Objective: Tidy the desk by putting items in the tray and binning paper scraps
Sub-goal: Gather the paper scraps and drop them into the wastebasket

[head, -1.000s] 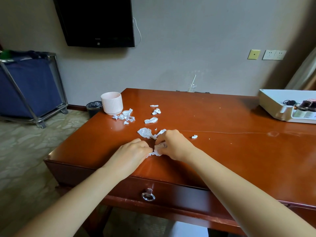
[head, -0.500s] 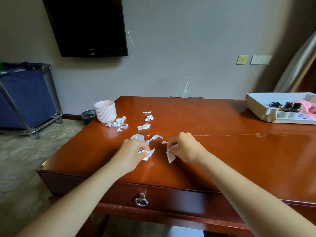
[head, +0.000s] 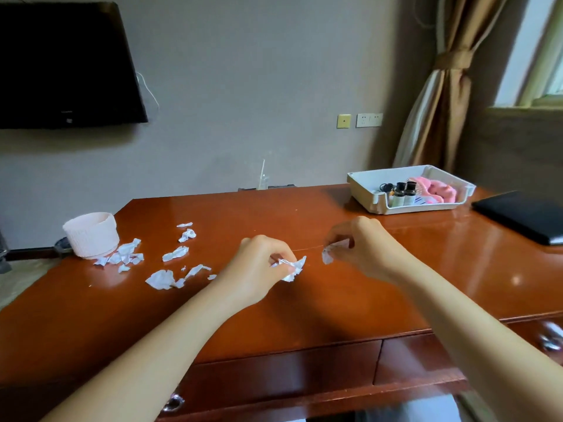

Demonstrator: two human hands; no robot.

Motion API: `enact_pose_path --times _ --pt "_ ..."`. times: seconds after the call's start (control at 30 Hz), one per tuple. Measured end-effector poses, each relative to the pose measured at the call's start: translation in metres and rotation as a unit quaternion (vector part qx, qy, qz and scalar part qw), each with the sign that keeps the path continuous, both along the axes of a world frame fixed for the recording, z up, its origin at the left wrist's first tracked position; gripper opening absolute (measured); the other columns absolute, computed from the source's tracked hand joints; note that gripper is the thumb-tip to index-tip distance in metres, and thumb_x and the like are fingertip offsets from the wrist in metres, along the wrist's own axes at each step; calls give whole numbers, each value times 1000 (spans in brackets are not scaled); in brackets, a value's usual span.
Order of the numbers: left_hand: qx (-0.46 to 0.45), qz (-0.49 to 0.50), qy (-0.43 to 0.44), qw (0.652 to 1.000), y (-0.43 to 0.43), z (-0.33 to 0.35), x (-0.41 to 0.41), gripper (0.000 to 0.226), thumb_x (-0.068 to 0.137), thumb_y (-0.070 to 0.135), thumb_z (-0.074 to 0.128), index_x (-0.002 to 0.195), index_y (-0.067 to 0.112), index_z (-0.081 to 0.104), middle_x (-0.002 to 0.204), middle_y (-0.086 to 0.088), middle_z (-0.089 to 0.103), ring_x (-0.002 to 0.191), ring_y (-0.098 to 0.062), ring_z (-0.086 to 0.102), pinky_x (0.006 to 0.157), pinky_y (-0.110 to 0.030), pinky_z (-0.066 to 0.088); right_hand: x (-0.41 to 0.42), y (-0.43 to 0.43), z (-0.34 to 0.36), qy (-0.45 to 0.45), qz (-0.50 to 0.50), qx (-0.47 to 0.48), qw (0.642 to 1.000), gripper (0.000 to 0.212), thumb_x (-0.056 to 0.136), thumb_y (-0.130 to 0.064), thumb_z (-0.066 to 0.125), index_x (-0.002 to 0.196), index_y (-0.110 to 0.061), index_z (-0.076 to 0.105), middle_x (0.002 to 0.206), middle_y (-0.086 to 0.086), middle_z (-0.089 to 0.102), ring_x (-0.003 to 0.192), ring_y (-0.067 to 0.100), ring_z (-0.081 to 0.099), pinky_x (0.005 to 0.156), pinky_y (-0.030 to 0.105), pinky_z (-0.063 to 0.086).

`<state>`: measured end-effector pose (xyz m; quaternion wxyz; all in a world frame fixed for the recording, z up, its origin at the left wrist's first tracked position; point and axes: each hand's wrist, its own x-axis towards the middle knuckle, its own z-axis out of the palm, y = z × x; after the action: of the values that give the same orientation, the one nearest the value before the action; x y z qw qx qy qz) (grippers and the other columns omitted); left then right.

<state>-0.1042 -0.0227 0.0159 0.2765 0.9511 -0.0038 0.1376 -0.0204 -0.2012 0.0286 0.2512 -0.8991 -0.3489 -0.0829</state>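
Observation:
My left hand (head: 262, 266) pinches a crumpled white paper scrap (head: 292, 268) just above the brown desk (head: 335, 300). My right hand (head: 362, 248) holds a second, smaller paper scrap (head: 330, 252) a little to the right, and the two pieces are apart. Several more white scraps (head: 166, 278) lie on the desk to the left, some heaped beside a pink ribbed cup (head: 91, 234). A white tray (head: 362, 190) at the back right holds small dark bottles (head: 403, 193) and something pink.
A black flat folder (head: 524, 214) lies at the desk's right edge. A dark bin (head: 62, 245) stands on the floor behind the pink cup. A television hangs on the wall at the left, and a curtain (head: 438, 95) hangs at the right. Drawers run along the desk front.
My hands have pulled apart, each with a piece of paper, and have risen off the desk. The view has swung to the right, showing the tray, folder and curtain.

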Motion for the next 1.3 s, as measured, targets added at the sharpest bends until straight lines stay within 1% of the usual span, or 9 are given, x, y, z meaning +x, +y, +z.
enact_pose_path --times 0.13,0.33,0.4,0.53,0.63,0.77,0.9,1.13,1.3 --pt "-12 -69 -2 998 -52 2 21 13 90 24 61 98 24 72 101 5 63 90 -10 56 64 -16 45 -1 -60 1 11 -61 -11 998 9 85 -14 67 91 -16 74 91 -5 69 82 10 65 72 25 55" --pt "-31 -207 5 978 -143 -13 43 14 90 20 61 91 19 74 81 10 59 68 -1 48 55 -7 31 -18 -154 -14 19 -160 -33 986 9 85 -13 66 91 -16 72 86 -11 63 77 3 60 63 13 50" --pt "-29 -248 12 968 -173 -22 45 15 89 17 60 90 15 75 78 6 62 66 -1 48 56 -5 33 -27 -185 -24 29 -192 -40 980 7 84 -12 66 87 -15 71 85 -7 66 77 9 63 64 17 50" --pt "-32 -305 43 951 -230 -50 47 14 87 16 61 91 15 75 90 1 71 72 -5 51 61 -10 38 -46 -240 -51 81 -257 -29 963 10 82 -10 66 83 -17 73 81 -4 69 76 11 64 66 18 48" --pt "-42 -320 81 943 -265 -80 51 14 88 18 61 93 16 74 94 -1 70 83 -12 56 70 -24 46 -60 -275 -78 119 -294 -21 948 12 80 -8 66 83 -19 72 79 -10 66 71 0 58 59 7 42" --pt "-51 -326 148 932 -305 -130 61 15 88 15 59 90 15 73 96 -4 69 87 -14 52 71 -22 38 -72 -312 -121 181 -341 -16 922 10 83 -11 65 83 -19 70 79 -12 64 70 -1 56 57 11 38" --pt "-39 -323 186 927 -338 -178 70 14 86 13 60 89 15 74 92 -1 71 82 -15 58 71 -24 43 -71 -339 -172 237 -380 -10 894 9 81 -10 66 87 -13 72 90 -2 70 80 10 60 66 18 46" --pt "-21 -291 277 916 -378 -252 84 16 88 13 58 94 19 72 98 -1 70 90 -20 63 80 -32 53 -58 -355 -256 332 -412 14 849 11 79 -6 62 84 -9 71 81 2 66 79 16 58 70 27 47" --pt "-12 -276 314 908 -399 -297 97 19 88 7 54 86 16 71 92 -5 69 81 -22 59 68 -30 46 -41 -358 -303 370 -444 31 816 18 79 -5 57 88 -7 72 80 6 64 82 21 57 67 24 41"
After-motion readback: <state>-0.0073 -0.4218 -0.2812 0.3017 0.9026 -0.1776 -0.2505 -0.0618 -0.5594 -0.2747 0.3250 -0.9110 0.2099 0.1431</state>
